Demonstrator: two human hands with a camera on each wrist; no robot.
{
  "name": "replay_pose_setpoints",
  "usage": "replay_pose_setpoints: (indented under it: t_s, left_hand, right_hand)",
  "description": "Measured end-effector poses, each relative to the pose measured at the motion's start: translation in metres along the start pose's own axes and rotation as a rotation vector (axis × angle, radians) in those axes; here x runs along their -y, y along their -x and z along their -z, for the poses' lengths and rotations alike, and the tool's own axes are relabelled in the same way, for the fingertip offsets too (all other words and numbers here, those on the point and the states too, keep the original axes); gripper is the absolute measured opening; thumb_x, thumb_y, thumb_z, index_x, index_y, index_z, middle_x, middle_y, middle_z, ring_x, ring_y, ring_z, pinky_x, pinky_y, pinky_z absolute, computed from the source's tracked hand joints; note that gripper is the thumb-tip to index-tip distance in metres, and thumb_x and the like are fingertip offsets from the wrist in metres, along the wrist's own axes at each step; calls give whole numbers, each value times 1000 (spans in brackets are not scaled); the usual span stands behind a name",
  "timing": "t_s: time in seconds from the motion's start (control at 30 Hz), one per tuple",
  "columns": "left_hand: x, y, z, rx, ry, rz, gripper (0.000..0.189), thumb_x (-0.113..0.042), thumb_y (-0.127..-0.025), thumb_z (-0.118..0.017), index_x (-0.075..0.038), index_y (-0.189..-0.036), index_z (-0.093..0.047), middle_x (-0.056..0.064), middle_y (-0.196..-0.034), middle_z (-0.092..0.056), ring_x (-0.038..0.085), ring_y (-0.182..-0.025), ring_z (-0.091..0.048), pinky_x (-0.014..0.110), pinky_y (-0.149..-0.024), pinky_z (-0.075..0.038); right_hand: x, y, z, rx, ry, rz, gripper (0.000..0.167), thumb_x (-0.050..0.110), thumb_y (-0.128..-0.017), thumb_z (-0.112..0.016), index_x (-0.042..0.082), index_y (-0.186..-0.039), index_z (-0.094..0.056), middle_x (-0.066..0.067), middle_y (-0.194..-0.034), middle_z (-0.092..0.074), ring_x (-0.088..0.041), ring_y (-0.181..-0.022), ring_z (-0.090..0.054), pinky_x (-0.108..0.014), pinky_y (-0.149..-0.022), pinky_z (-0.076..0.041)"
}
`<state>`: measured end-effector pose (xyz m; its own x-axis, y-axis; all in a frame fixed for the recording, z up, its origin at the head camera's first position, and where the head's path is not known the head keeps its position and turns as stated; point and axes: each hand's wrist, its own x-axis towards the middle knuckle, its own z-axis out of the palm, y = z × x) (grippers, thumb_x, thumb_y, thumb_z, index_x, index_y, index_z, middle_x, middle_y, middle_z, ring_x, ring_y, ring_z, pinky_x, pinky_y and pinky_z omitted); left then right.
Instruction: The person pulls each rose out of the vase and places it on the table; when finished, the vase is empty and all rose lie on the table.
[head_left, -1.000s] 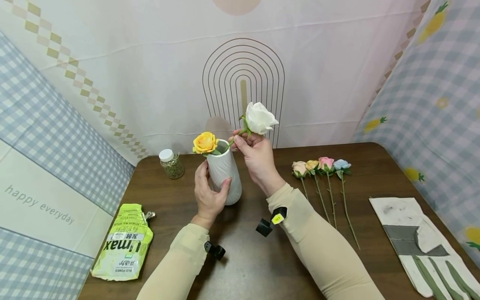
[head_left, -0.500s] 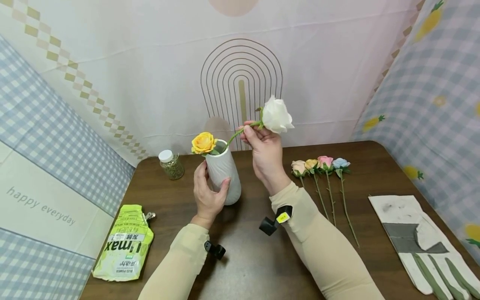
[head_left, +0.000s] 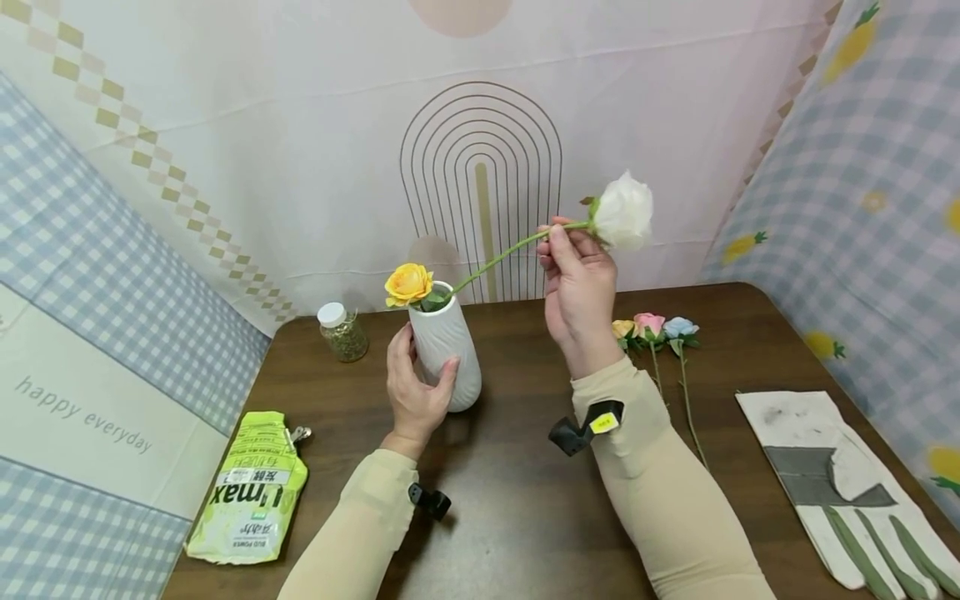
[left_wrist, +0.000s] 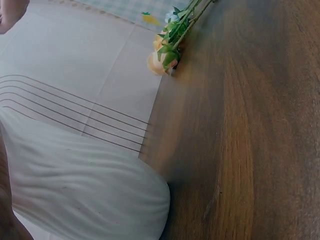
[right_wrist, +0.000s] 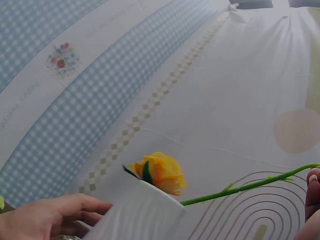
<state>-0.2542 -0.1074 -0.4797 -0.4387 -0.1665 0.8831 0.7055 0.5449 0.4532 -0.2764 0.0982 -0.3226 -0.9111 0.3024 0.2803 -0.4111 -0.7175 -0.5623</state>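
My left hand grips the white ribbed vase around its body, thumb in front. A yellow rose leans over the left side of the vase's mouth. Between thumb and fingers, my right hand pinches the green stem of a white rose just below the bloom, up and to the right of the vase. The stem slants down to the left, its lower end hidden inside the vase. In the right wrist view, the stem runs from the fingers to the vase rim.
Yellow, pink and blue roses lie right of my right forearm, which partly covers them. A peach rose shows in the left wrist view. Work gloves lie at right; a lidded jar and a green pouch at left.
My right hand has moved right and up with the white rose, drawing more of its stem out of the vase. My left hand stays on the vase.
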Motion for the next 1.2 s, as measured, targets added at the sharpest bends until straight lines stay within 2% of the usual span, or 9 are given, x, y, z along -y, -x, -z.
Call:
replay_pose_setpoints:
  t_s: [0.17, 0.43, 0.53, 0.67, 0.9, 1.07, 1.2]
  left_hand:
    - [2, 2, 1, 11, -11, 22, 79, -12, -66, -84, 9, -132, -47, 25, -123, -52, 33, -109, -54, 40, -85, -51]
    - [1, 2, 1, 20, 5, 14, 73, -20, -74, -80, 4, -135, -47, 22, -126, -53, 31, -111, -54, 42, -86, -51]
    - [2, 2, 0, 23, 1, 11, 73, -22, -76, -79, 5, -135, -47, 22, -126, -53, 32, -111, -53, 42, -85, -51]
    - [3, 2, 0, 17, 0, 6, 72, -24, -77, -78, 5, -135, -47, 22, -126, -53, 32, -111, -53, 43, -84, -51]
    - [2, 2, 0, 28, -1, 8, 72, -26, -78, -77, 4, -135, -47, 21, -127, -53, 31, -111, -54, 43, -84, -51]
    - [1, 2, 0, 30, -11, 16, 74, -30, -79, -77, 4, -136, -46, 21, -127, -52, 31, -112, -53, 43, -86, -51]
    - [0, 1, 0, 27, -16, 17, 74, -32, -79, -77, 5, -136, -45, 21, -127, -52, 31, -112, -53, 43, -87, -51]
  right_hand:
    - [15, -13, 18, -65, -70, 21, 14, 0, -86, -68, -7, -98, -66, -15, -89, -69, -15, -68, -64, -21, -64, -51]
    - [44, -23, 64, -161, -67, 17, 18, 0, -84, -69, -9, -99, -64, -15, -84, -67, -17, -66, -62, -21, -60, -49]
    - [52, -20, 84, -180, 7, 5, 18, 2, -85, -69, -8, -99, -64, -14, -83, -67, -19, -68, -62, -22, -60, -48]
    - [56, -11, 109, -163, 142, -32, 15, 5, -87, -67, -6, -97, -64, -13, -81, -67, -20, -69, -63, -23, -60, -50]
    - [53, 12, 144, -98, 306, -140, 20, 8, -93, -61, -1, -111, -59, -11, -86, -64, -19, -72, -67, -23, -59, -53]
    - [45, 23, 159, -85, 399, -149, 26, 4, -92, -62, -1, -116, -52, -7, -83, -67, -12, -66, -63, -19, -54, -48]
    - [37, 29, 165, -77, 499, -122, 30, 2, -90, -64, -4, -118, -53, -5, -82, -69, -12, -64, -63, -18, -53, -45]
